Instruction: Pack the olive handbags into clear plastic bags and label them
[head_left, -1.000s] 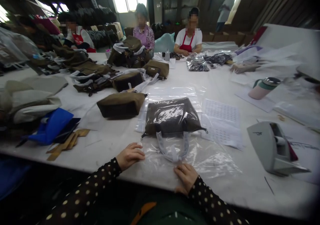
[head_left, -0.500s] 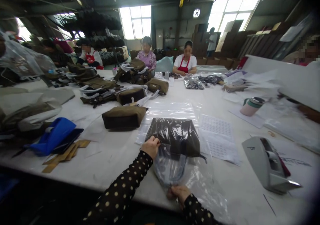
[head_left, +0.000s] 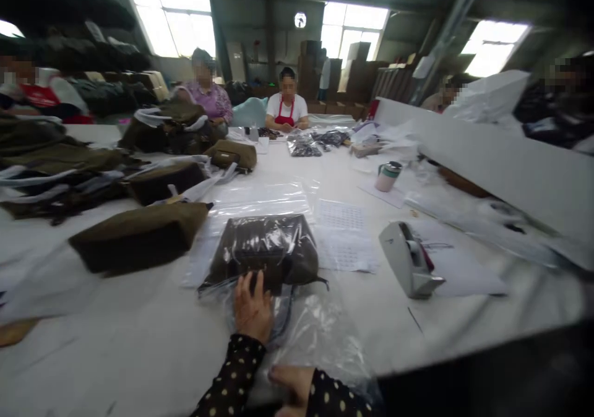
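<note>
A dark brown handbag lies inside a clear plastic bag on the white table. My left hand rests on it through the plastic, over the handle side, with fingers spread and holding nothing. Beneath that hand, the bag's pale wrapped handle shows through the film. At the table's near edge, my right hand is closed on the loose end of the plastic bag; it is blurred and its fingertips are partly hidden. Another olive-brown handbag lies to the left, outside the plastic.
More brown handbags are piled at the left. To the right are a printed sheet, a grey tape dispenser and a pink cup. Flat clear bags lie behind the bagged handbag. Across the table sits a person in a red apron.
The view has swung right and closer. My left hand has moved from the bag's left edge to its middle, its fingers spreading. My right hand has drawn back toward the table's near edge.
</note>
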The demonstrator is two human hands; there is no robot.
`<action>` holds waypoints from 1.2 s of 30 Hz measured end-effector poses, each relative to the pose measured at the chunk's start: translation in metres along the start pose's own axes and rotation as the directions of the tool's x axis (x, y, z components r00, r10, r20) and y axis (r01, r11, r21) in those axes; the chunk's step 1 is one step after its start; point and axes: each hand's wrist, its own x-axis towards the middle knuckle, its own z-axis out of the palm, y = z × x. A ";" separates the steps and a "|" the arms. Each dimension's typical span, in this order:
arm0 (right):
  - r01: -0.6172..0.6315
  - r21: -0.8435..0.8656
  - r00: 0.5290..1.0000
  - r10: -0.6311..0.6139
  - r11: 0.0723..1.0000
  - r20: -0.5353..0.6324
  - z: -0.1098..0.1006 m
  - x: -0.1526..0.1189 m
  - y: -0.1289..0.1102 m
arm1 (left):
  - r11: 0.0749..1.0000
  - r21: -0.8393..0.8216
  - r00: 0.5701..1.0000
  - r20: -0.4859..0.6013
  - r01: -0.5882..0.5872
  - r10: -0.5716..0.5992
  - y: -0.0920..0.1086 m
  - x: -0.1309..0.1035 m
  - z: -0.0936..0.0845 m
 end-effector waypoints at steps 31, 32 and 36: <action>-0.585 -0.018 0.310 0.203 0.811 -0.929 -0.316 -0.133 0.030 | 0.995 -0.070 0.996 -0.059 -0.072 0.068 -0.011 0.010 0.012; -0.588 -0.066 0.344 0.175 0.806 -0.922 -0.310 -0.130 0.019 | 0.994 -0.088 0.996 -0.065 -0.064 0.058 -0.012 0.008 0.012; -0.316 -0.296 0.667 -0.011 0.901 -0.745 -0.261 -0.079 -0.045 | 0.982 -0.191 0.997 -0.077 -0.004 -0.010 -0.014 0.001 0.008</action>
